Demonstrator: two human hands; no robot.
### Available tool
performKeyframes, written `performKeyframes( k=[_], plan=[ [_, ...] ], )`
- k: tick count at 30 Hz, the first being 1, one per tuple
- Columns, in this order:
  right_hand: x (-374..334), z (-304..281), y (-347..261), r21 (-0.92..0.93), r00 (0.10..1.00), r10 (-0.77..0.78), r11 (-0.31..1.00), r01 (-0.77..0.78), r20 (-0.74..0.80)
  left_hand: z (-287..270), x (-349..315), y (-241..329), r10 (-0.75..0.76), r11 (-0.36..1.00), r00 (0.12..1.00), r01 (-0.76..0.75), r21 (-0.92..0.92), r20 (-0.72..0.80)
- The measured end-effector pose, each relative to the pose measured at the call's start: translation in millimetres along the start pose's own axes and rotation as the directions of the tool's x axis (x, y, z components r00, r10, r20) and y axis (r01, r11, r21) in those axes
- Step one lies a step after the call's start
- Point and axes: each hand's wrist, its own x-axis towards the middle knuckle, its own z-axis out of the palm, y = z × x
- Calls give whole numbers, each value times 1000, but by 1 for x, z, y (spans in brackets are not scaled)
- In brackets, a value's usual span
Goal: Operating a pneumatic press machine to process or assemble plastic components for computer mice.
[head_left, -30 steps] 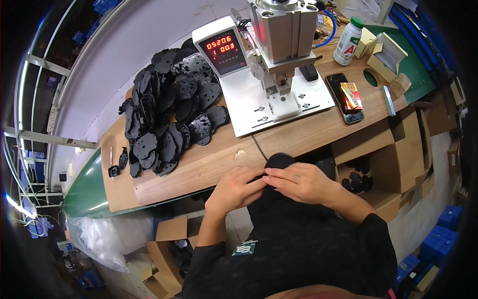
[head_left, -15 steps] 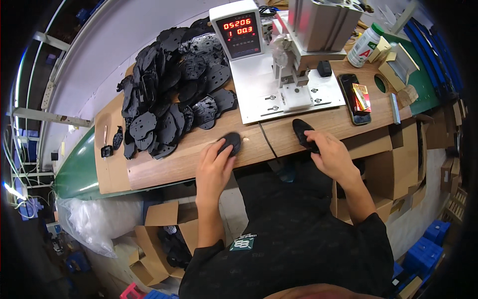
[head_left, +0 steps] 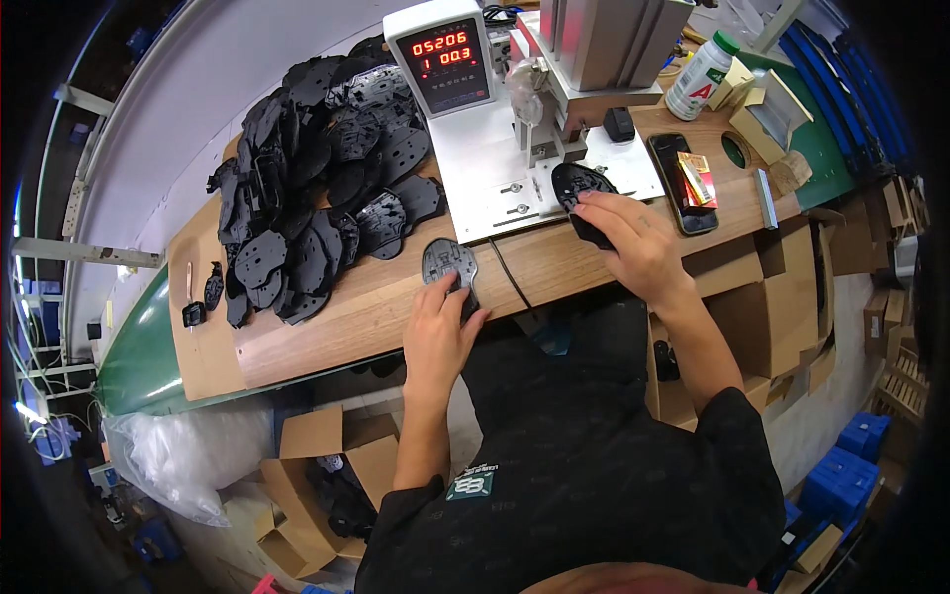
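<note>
My left hand [head_left: 440,322] grips a black moulded plastic part [head_left: 447,259] at the table's front edge, its ribbed inner side showing. In my right hand [head_left: 638,243] is a second black plastic part [head_left: 582,183], raised before the metal base plate [head_left: 465,188] of a bench press [head_left: 604,59]. That part hides the white block on the plate. The press head stands above and behind it. A white control box [head_left: 442,59] with a lit red display stands at the left of the press. Left of my hands lies a large heap of similar black plastic parts [head_left: 317,188].
At the right lie a phone [head_left: 683,188] with a small red-and-yellow packet [head_left: 699,180], a white bottle [head_left: 703,77] with green cap and an open small carton [head_left: 772,119]. A black cable [head_left: 510,272] crosses the table edge. Below are open cardboard boxes [head_left: 322,475] and a plastic bag [head_left: 183,455].
My right hand has lifted its black part up to the front of the press plate. The left part now shows its inner side. The view has shifted slightly.
</note>
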Motion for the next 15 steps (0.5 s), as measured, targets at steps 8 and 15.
performKeyframes(
  k=[8, 15],
  plan=[
    [0, 13, 6, -60, 999, -26, 998, 28, 27, -2, -3, 0, 100, 988, 971, -122, -92, -216],
    [0, 24, 17, -96, 977, 58, 995, -39, 205, -13, -18, -19, 31, 990, 998, -38, -136, -54]
  ],
)
